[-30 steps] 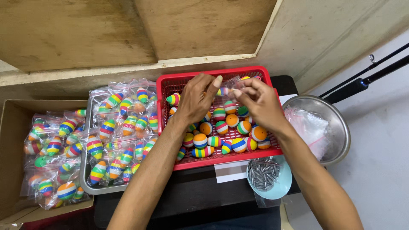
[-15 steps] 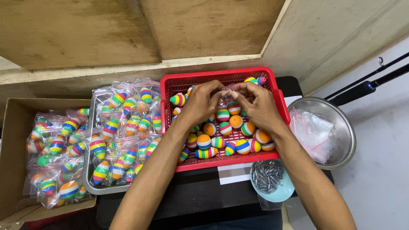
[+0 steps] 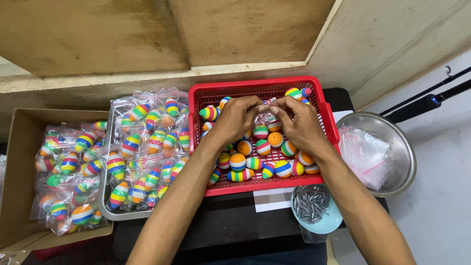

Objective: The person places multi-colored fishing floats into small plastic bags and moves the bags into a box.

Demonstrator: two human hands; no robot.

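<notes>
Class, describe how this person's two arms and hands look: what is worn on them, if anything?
Both the left hand and the right hand are bare: no gloves, rings, watch or bracelet visible. Both forearms are uncovered, with no sleeves in view.

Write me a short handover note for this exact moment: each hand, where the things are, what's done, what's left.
Left hand and right hand: both over the red basket, fingers pinching a small clear bag between them.
Loose striped floats lie in the basket.
Done: bagged floats fill the metal tray and the cardboard box.
Left: the loose floats. Spare bags sit in the steel bowl; metal weights in the blue dish.
</notes>
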